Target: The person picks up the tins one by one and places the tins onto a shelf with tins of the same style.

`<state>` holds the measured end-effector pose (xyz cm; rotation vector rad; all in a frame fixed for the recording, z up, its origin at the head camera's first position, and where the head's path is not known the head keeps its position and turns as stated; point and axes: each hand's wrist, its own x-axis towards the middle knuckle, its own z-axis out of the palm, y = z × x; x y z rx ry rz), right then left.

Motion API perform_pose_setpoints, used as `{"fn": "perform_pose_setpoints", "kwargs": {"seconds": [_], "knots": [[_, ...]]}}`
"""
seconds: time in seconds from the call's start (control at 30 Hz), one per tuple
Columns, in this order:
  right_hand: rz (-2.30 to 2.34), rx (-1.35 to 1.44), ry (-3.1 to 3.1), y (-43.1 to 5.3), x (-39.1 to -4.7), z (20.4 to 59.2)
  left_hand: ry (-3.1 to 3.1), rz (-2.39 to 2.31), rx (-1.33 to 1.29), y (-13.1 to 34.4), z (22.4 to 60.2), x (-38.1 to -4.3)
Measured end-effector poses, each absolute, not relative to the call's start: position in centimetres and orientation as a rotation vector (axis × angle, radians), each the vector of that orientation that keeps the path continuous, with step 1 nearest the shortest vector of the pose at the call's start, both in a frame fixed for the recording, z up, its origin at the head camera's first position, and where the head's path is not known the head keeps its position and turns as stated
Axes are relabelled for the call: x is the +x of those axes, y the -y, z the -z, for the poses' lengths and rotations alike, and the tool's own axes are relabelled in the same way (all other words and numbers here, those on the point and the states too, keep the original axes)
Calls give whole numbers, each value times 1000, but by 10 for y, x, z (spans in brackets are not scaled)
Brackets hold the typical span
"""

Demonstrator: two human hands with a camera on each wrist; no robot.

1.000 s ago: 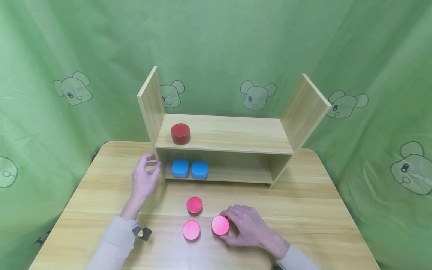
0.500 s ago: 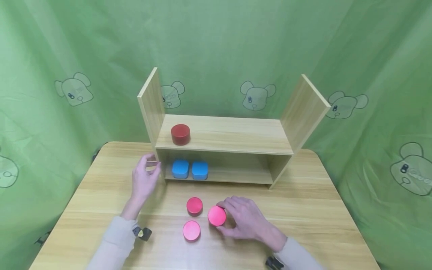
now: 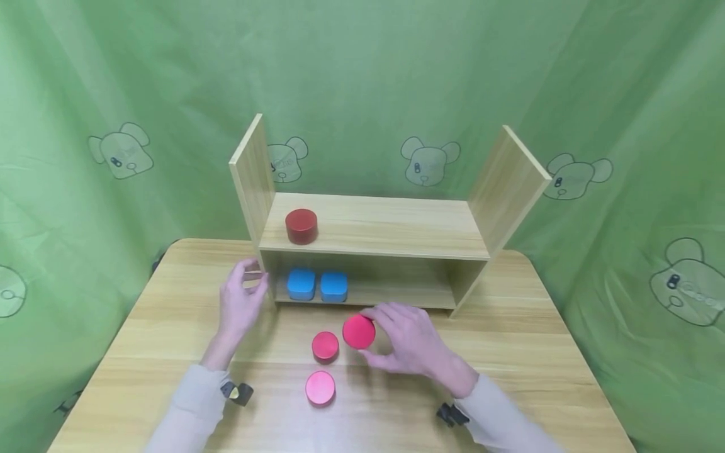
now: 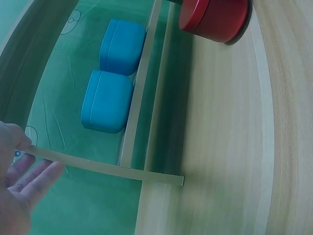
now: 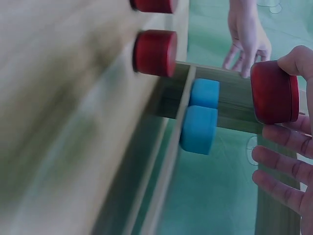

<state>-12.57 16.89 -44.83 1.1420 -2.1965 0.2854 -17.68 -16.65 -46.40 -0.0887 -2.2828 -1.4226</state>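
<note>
My right hand [image 3: 410, 340] holds a round red tin [image 3: 359, 331] between thumb and fingers, raised above the table in front of the wooden shelf [image 3: 374, 251]. In the right wrist view, the thumb lies over the held tin's edge. Beside the shelf's left panel, my left hand [image 3: 240, 302] pinches the panel's edge, thumb on one side and fingers on the other in the left wrist view. Two more red tins, one farther [image 3: 325, 346] and one nearer [image 3: 320, 388], stand on the table. On the lower shelf sit two blue rounded-square tins [image 3: 301, 284], side by side at the left.
Another red tin [image 3: 301, 226] stands at the left of the upper board. Tall side panels [image 3: 506, 189] rise at both ends of the shelf. A green curtain [image 3: 362, 75] hangs behind the wooden table [image 3: 544, 371].
My right hand has lifted the red tin and carried it away from me, slightly left, towards the shelf. My left hand stays at the panel.
</note>
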Motion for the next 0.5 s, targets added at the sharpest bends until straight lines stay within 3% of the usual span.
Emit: {"fn": "perform_pose_setpoints", "kwargs": {"seconds": [0.5], "knots": [[-339,1108,2179,-153,-145,407,2288,1427,-87,167,465,-178]]}}
